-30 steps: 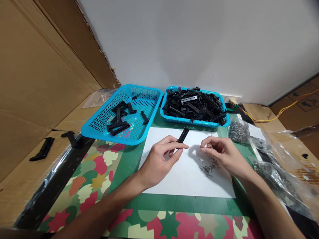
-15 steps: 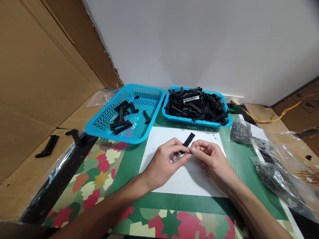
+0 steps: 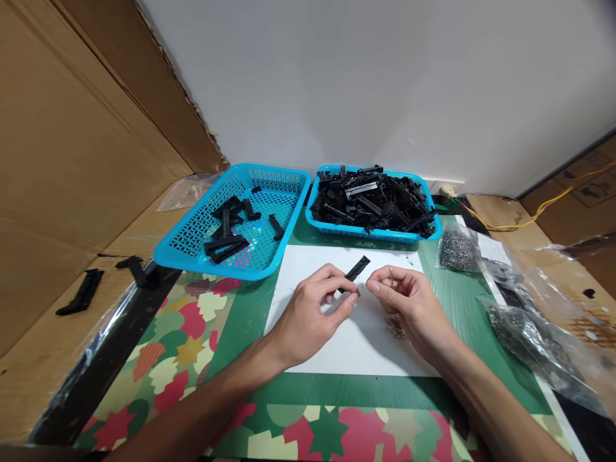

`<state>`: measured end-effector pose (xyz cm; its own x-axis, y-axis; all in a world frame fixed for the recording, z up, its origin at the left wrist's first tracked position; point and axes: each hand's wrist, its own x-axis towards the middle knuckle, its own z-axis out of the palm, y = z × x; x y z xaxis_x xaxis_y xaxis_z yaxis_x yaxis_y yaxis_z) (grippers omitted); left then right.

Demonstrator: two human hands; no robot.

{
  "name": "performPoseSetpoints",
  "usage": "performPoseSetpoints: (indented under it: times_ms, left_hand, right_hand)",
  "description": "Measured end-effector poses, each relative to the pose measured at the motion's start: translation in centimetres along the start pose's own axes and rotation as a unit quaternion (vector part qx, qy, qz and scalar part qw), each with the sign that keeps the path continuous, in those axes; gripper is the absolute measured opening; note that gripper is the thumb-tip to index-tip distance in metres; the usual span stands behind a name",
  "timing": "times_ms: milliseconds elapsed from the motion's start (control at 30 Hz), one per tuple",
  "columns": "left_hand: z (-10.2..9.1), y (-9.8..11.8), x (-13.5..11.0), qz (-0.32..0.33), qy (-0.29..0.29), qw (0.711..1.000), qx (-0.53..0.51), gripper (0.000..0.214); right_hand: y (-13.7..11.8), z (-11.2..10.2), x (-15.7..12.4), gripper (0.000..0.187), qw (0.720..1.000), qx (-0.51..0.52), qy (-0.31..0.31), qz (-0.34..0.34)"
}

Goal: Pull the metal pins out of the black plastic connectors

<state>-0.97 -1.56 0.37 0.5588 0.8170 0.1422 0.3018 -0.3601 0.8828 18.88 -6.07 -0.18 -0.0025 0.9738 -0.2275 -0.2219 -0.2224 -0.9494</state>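
Observation:
My left hand (image 3: 310, 311) pinches a short black plastic clip (image 3: 357, 268) over the white sheet (image 3: 346, 346), with the clip's far end pointing up and right. Close beside it, my right hand (image 3: 407, 305) pinches a small metal spring (image 3: 390, 276) between thumb and fingers. A little pile of loose metal springs (image 3: 396, 326) lies on the sheet just under my right hand. The two hands are a few centimetres apart.
Behind the sheet stand two blue baskets: the left basket (image 3: 192, 247) holds a few black clips, the right basket (image 3: 418, 234) is heaped with them. Plastic bags of metal springs (image 3: 524, 327) lie at the right. Cardboard walls (image 3: 72, 141) rise at the left, with stray clips (image 3: 79, 292) beside them.
My right hand came left from the spring pile with a spring and met the left hand at the clip. Now the hands have parted slightly.

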Motion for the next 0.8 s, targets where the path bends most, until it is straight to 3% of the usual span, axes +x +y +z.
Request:
performPoseSetpoints:
  times_ms: [233, 600, 800]
  left_hand:
    - [-0.4, 0.2, -0.1, -0.005, 0.011, 1.000, -0.015, 0.020]
    - [0.2, -0.1, -0.3, -0.004, -0.010, 1.000, -0.022, 0.014]
    - [0.1, 0.0, -0.3, -0.015, -0.023, 0.999, -0.030, 0.022]
  right_hand:
    - [0.0, 0.3, -0.1, 0.036, 0.997, 0.067, 0.022, 0.025]
    - [0.2, 1.1, -0.2, 0.039, 0.996, 0.080, -0.014, 0.044]
    - [0.2, -0.1, 0.0, 0.041, 0.995, -0.036, 0.087, -0.015]
